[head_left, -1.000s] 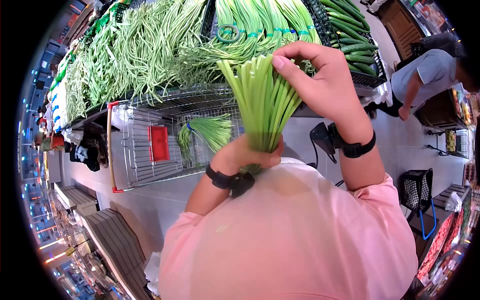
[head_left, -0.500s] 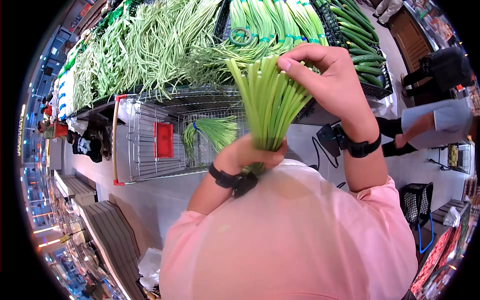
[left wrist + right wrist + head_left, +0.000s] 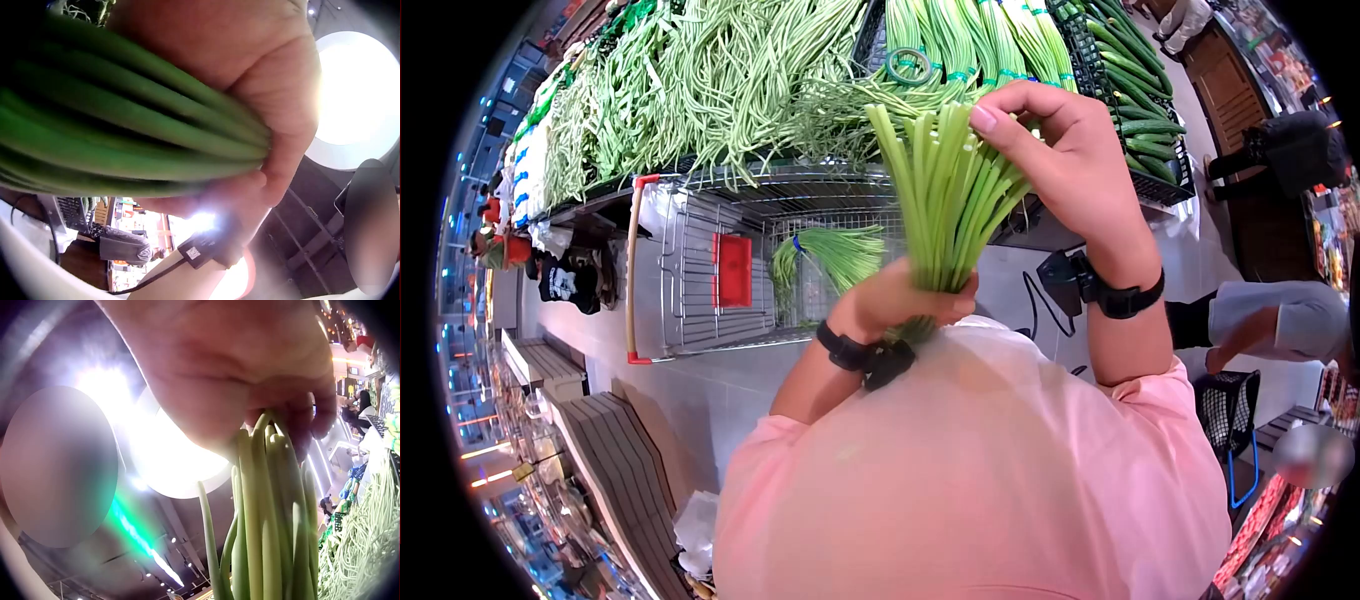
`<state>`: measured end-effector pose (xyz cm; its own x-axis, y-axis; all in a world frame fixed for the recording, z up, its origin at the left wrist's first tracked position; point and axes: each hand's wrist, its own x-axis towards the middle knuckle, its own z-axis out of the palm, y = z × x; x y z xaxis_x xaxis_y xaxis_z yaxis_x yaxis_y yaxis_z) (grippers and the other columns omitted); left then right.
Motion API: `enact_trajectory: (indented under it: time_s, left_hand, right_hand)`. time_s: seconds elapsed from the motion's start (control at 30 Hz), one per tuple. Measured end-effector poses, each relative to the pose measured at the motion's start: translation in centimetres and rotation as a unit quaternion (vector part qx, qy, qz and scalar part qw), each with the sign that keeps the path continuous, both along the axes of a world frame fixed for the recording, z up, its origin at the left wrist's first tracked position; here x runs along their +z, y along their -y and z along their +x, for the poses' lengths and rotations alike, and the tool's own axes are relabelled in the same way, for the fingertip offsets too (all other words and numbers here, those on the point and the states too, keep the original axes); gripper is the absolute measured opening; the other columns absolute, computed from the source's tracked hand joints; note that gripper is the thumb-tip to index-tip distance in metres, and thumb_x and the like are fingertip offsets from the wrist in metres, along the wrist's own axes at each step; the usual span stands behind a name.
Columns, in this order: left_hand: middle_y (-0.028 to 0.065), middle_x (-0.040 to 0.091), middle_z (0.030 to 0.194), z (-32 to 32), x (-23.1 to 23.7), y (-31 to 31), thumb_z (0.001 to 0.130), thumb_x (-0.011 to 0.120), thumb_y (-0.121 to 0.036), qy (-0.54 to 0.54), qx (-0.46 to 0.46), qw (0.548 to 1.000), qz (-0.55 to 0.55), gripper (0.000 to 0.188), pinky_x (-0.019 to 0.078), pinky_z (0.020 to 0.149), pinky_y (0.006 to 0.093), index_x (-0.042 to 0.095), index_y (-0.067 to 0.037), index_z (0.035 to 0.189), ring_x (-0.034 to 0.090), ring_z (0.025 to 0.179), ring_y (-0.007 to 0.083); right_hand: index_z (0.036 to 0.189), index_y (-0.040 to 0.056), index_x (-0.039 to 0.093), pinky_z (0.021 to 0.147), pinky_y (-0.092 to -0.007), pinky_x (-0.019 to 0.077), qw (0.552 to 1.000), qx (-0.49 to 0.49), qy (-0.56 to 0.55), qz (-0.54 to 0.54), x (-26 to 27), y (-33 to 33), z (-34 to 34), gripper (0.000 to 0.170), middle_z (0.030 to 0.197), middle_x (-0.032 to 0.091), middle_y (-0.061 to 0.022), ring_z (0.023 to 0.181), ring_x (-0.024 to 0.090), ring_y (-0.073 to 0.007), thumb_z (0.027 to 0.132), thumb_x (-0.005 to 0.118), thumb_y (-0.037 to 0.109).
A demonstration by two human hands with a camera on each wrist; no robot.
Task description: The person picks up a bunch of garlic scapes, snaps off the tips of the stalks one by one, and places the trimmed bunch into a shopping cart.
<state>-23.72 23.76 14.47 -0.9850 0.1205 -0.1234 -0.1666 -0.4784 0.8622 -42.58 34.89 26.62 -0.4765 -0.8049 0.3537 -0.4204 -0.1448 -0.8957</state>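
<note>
A fanned bunch of green stems, which look like garlic scapes (image 3: 945, 215), stands upright in front of the chest. Around its lower part my left hand (image 3: 900, 300) is wrapped, fingers curled; the left wrist view shows the thick stems (image 3: 137, 125) running into that grip. My right hand (image 3: 1080, 165) is up at the cut ends, thumb and forefinger pinching stem tips on the right side of the bunch. From the right wrist view, the pale stem tops (image 3: 269, 506) reach up between those fingers. The bottom of the bunch is mostly hidden behind the left hand.
A shopping cart (image 3: 700, 345) stands ahead to the left, with another blue-tied bunch (image 3: 840, 255) inside. Beyond it lie long beans (image 3: 730, 90), taped bundles (image 3: 960, 40) with a tape roll (image 3: 908, 67), and cucumbers (image 3: 1145, 125). A person in grey (image 3: 1275, 318) is at right.
The view has turned slightly, shifting cart and produce rightward. Both hands keep their hold on the bunch with little movement. The person in grey at right has moved lower in view.
</note>
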Motion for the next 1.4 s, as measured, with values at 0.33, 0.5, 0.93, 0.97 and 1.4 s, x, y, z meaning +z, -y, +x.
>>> enact_trajectory:
  time_s: [0.33, 0.5, 0.93, 0.97, 1.4]
  left_hand:
    - [0.0050, 0.056, 0.071, 2.7, 1.2, 4.2, 0.086, 0.082, -0.015, -0.026, -0.023, 0.999, 0.014, 0.026, 0.0441, 0.058, 0.0308, 0.059, -0.003, 0.092, 0.054, 0.062, 0.0158]
    - [0.0033, 0.055, 0.071, 4.3, 1.1, 5.9, 0.087, 0.082, -0.017, -0.024, -0.028, 0.998, -0.043, 0.027, 0.0440, 0.060, 0.0303, 0.058, -0.004, 0.090, 0.053, 0.061, 0.0150]
    - [0.0018, 0.055, 0.073, 7.7, 1.3, 9.9, 0.089, 0.082, -0.027, -0.038, -0.074, 0.996, 0.022, 0.033, 0.0428, 0.061, 0.0290, 0.056, -0.006, 0.087, 0.053, 0.064, 0.0134]
    - [0.0018, 0.055, 0.073, 8.0, 1.1, 10.3, 0.089, 0.081, -0.028, -0.043, -0.080, 0.996, 0.023, 0.034, 0.0428, 0.061, 0.0288, 0.056, -0.006, 0.087, 0.053, 0.064, 0.0133]
    - [0.0025, 0.056, 0.071, 11.5, 0.1, 14.4, 0.089, 0.082, -0.032, -0.049, -0.115, 0.992, 0.017, 0.037, 0.0455, 0.061, 0.0291, 0.056, -0.005, 0.086, 0.055, 0.064, 0.0143]
  right_hand:
    - [0.110, -0.0019, 0.076, 0.079, -0.0242, 0.0527, 1.000, 0.005, -0.009, -0.019, 1.6, 2.9, 3.3, 0.020, 0.096, 0.076, -0.0031, 0.088, 0.066, -0.0074, 0.095, 0.079, 0.011]
    - [0.112, -0.0027, 0.075, 0.081, -0.0239, 0.0530, 0.999, 0.011, -0.050, 0.014, 2.2, 4.2, 4.9, 0.022, 0.102, 0.077, -0.0058, 0.094, 0.068, -0.0089, 0.092, 0.080, 0.005]
    - [0.114, 0.0053, 0.077, 0.078, -0.0276, 0.0535, 0.985, -0.028, -0.170, -0.027, 2.2, 8.1, 9.4, 0.028, 0.091, 0.077, -0.0024, 0.084, 0.070, -0.0113, 0.086, 0.081, 0.008]
    - [0.117, 0.0058, 0.075, 0.079, -0.0278, 0.0535, 0.986, -0.021, -0.164, -0.030, 1.9, 8.5, 9.6, 0.032, 0.091, 0.076, -0.0023, 0.084, 0.069, -0.0108, 0.086, 0.081, 0.007]
    - [0.134, 0.0091, 0.062, 0.079, -0.0260, 0.0523, 0.996, -0.026, -0.088, -0.014, 1.2, 11.6, 13.8, 0.051, 0.090, 0.070, 0.0001, 0.091, 0.066, -0.0082, 0.087, 0.081, 0.004]
